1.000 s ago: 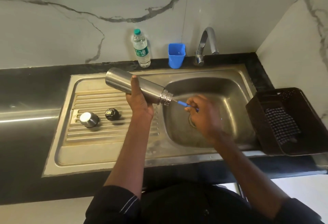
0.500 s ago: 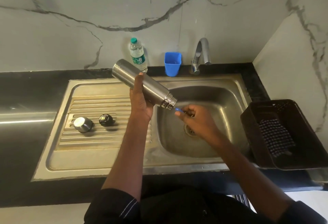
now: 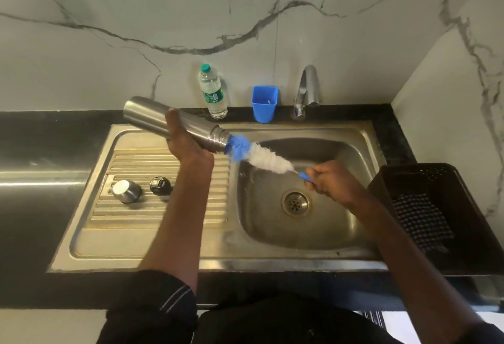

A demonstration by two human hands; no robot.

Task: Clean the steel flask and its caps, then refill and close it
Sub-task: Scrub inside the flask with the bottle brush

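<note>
1. Flask (image 3: 152,117), steel, uncapped: held nearly level at centre left of the frame, mouth pointing right and slightly down over the edge of the sink (image 3: 362,136).
2. Left hand (image 3: 185,142): wrapped round the flask's middle from below, thumb over the top.
3. Brush (image 3: 261,157), blue and white bristles on a blue handle: bristle head almost wholly outside the flask, blue tip at the mouth; whether any bristle is inside the neck cannot be told.
4. Right hand (image 3: 331,184): fingers curled round the brush handle, above the basin right of centre.
5. Caps: steel cap (image 3: 126,191) and black inner cap (image 3: 160,186), side by side on the ribbed drainboard (image 3: 191,218), lower left, apart from the flask.
6. Other items: water bottle (image 3: 212,92), blue cup (image 3: 264,103) and tap (image 3: 306,90) along the back ledge; dark basket (image 3: 387,180) holding a checked cloth (image 3: 421,221) at right.
7. Handling note, as judgement: scrubbing stage. Keep the brush in line with the neck, push to the bottom, twist on each stroke, and keep the mouth over the basin so drips fall there.
</note>
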